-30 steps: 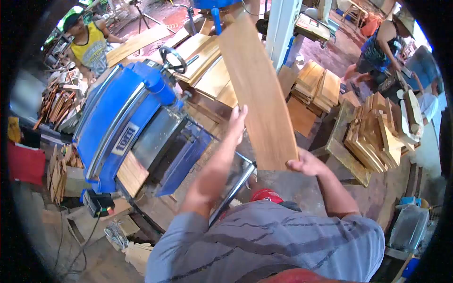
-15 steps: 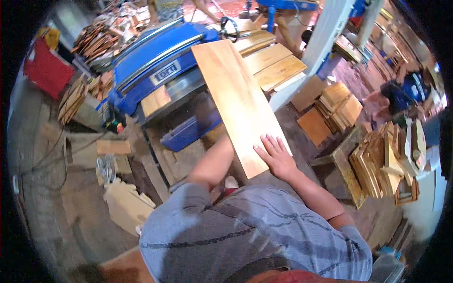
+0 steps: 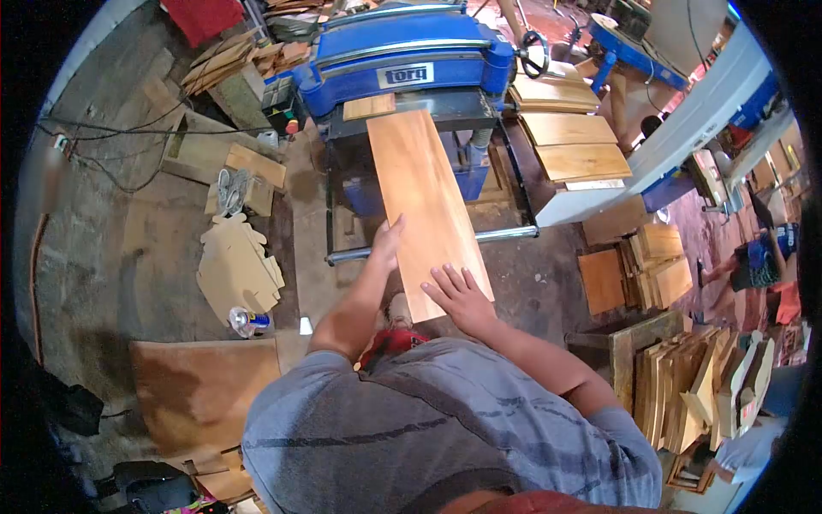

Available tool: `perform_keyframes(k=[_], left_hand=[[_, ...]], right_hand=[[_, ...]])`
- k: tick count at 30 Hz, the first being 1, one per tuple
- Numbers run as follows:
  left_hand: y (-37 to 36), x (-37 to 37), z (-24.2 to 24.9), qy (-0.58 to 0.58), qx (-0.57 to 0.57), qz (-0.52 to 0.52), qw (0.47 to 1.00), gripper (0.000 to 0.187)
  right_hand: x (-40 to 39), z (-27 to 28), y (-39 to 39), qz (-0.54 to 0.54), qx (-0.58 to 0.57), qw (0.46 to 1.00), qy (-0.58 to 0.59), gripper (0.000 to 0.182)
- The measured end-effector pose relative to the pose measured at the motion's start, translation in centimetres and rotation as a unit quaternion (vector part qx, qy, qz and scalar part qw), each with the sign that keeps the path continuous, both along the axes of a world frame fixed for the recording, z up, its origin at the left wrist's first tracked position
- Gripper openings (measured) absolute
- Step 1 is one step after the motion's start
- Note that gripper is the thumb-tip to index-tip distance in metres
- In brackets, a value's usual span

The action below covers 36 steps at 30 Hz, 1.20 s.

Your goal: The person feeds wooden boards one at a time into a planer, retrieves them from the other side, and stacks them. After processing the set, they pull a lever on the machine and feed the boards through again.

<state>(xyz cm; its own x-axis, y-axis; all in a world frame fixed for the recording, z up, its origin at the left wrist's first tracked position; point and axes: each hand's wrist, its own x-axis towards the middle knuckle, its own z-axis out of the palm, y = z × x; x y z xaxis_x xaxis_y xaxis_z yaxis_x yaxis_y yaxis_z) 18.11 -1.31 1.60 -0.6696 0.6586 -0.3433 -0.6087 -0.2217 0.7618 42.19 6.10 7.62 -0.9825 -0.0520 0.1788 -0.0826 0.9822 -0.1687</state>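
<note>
A long, pale wooden board (image 3: 428, 206) stretches from close to my body toward a blue thickness planer (image 3: 402, 51). Its far end overlaps the planer's dark metal bed in this view. My left hand (image 3: 390, 243) grips the board's left edge, thumb on top and the other fingers hidden underneath. On the near end, toward the right edge, my right hand (image 3: 462, 300) lies flat on the face with fingers spread. A short wood piece (image 3: 369, 106) rests on the bed, left of the board's far end.
A metal roller bar (image 3: 505, 233) crosses in front of the planer, under the board. Planks (image 3: 578, 161) lie stacked to the planer's right, beside a pale post (image 3: 693, 128). More boards (image 3: 685, 377) stand at right. Cardboard (image 3: 235, 270) and a can (image 3: 248, 322) are on the left floor.
My view has turned left, so the planer appears more squarely ahead. The board's far end now overlaps the planer bed, and my left hand has come into sight at its left edge.
</note>
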Motion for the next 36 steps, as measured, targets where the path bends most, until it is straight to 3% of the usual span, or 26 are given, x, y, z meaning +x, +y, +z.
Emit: perform_keyframes(k=[5,12,23,26,32,36], left_hand=[[-3.0,-8.5,-1.4,0.018,-0.049,0.004,0.999,0.038],[-4.6,-16.0,-3.0,0.006,-0.100,-0.101,0.990,0.037],[-6.5,-14.2,-6.4,0.117,-0.177,-0.007,0.977,0.046],[-5.8,-14.7,-6.0,0.124,-0.228,-0.015,0.966,0.042],[-4.5,-16.1,-7.5,0.140,-0.189,0.017,0.972,0.042],[-4.0,-17.3,-6.9,0.161,-0.223,-0.005,0.961,0.044]], right_hand=[[-8.7,-1.3,-2.4,0.031,0.017,0.999,-0.008,0.059],[-17.2,-2.6,-5.1,0.009,0.028,0.997,-0.073,0.065],[-22.8,-4.4,-4.1,-0.031,0.024,0.997,-0.073,0.053],[-23.5,-4.3,-3.4,-0.037,0.005,0.994,-0.106,0.056],[-25.8,-1.8,-1.0,-0.006,-0.017,0.978,-0.208,0.064],[-27.4,-0.9,0.0,-0.001,-0.020,0.971,-0.238,0.072]])
